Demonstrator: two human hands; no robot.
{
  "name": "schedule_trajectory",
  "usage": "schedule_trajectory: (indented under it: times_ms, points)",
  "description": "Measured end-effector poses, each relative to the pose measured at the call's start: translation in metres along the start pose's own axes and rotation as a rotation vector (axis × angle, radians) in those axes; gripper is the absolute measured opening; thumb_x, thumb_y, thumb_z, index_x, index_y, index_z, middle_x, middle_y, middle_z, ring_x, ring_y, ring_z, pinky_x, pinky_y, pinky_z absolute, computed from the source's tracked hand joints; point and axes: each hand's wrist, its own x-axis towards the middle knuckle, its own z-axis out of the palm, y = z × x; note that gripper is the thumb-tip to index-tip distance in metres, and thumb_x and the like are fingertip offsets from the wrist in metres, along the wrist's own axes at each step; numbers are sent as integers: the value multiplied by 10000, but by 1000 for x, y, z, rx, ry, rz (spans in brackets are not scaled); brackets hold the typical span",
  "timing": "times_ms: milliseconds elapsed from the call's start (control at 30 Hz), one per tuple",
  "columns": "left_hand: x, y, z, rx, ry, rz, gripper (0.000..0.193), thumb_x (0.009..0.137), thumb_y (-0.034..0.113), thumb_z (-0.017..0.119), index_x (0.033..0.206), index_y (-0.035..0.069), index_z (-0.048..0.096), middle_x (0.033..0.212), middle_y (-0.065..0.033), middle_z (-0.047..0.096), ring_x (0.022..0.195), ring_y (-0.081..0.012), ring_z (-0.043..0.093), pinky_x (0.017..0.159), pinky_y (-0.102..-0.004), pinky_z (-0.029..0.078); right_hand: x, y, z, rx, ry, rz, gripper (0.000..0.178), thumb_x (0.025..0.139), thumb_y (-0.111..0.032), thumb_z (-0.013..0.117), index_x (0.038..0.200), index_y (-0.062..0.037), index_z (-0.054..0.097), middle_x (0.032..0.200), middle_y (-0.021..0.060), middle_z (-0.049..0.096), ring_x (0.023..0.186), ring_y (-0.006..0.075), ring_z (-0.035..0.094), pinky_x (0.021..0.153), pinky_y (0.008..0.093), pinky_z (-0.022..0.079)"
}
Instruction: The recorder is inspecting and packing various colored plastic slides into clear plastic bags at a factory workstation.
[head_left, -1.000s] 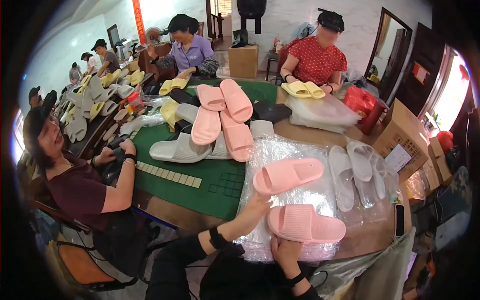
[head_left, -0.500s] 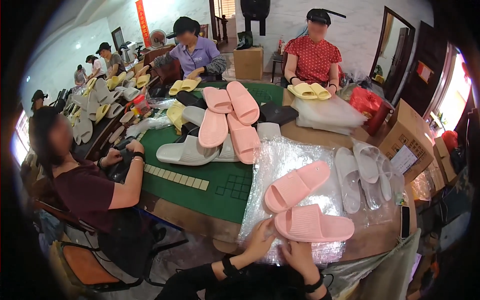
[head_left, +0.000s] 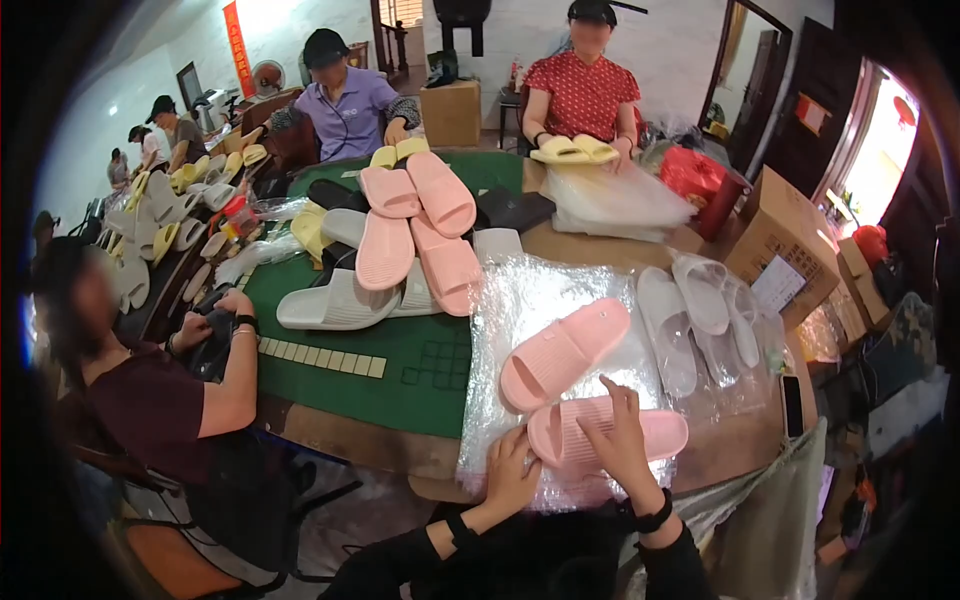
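A brown worktop spreads out on every side of the flat, shiny bag stack, which lies at its near edge. Three people sit around it: one in a maroon top well to the left of the bag stack, one in a purple shirt beyond it to the left, and one in a red patterned top straight beyond it, with yellow slippers at the hands. A green mat covers the worktop left of the bag stack, and a cardboard carton stands to its right and farther back. On the mat, just beyond the bag stack's left corner, is a heap of pink and grey slippers; grey slippers in clear plastic lie right beside the bag stack.

Two pink slippers rest on the bag stack, straps up. The far pink slipper slants across its middle, toe toward the near left; the near pink slipper lies along its near part, toe left.

The right hand is over the near pink slipper's strap, fingers spread wide, thumb well away from forefinger, closed around nothing; whether they press on it I cannot tell. The left hand is at that slipper's toe, fingers loosely bent; I cannot tell whether they grip it. A dark phone lies well to the right of the bag stack
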Motion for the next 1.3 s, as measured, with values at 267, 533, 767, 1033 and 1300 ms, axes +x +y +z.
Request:
schedule_trajectory:
  times_ms: [267,533,767,1033,1300]
  points:
    - [2,1,-11,57,-84,30,502,767,102,639,1248,29,516,1329,-164,440,1217,-360,384,1031,-451,298,11,10,-3,-295,-69,104,652,810,-268,674,1347,-71,362,1048,194,479,770,355,603,612,421,508]
    - [27,66,-105,-56,-719,-70,380,857,189,603,1188,8,556,1235,-181,538,1133,-361,509,929,-439,416,10,17,-14,-10,-194,61,618,821,-173,652,1348,-89,340,833,163,580,768,340,613,642,418,471]
    - [37,151,-152,-922,-1253,495,467,914,347,570,1208,-15,554,1240,-175,554,1152,-335,512,960,-451,371,12,-4,-22,238,-406,215,613,813,-152,582,1359,-132,304,733,196,568,696,364,603,614,420,462]
    - [30,192,-119,-1046,-1549,1000,565,957,363,488,1377,0,383,1484,-228,275,1339,-351,328,1021,-524,293,56,7,-41,-76,-472,79,760,810,-227,632,1447,-161,223,713,147,593,652,318,611,625,394,478]
    - [-7,208,-101,-1188,-1386,935,505,938,346,501,1291,-13,457,1371,-238,408,1231,-376,431,969,-479,359,69,73,11,267,-503,52,779,838,-371,636,1429,-51,241,1088,245,618,972,377,614,838,392,471]
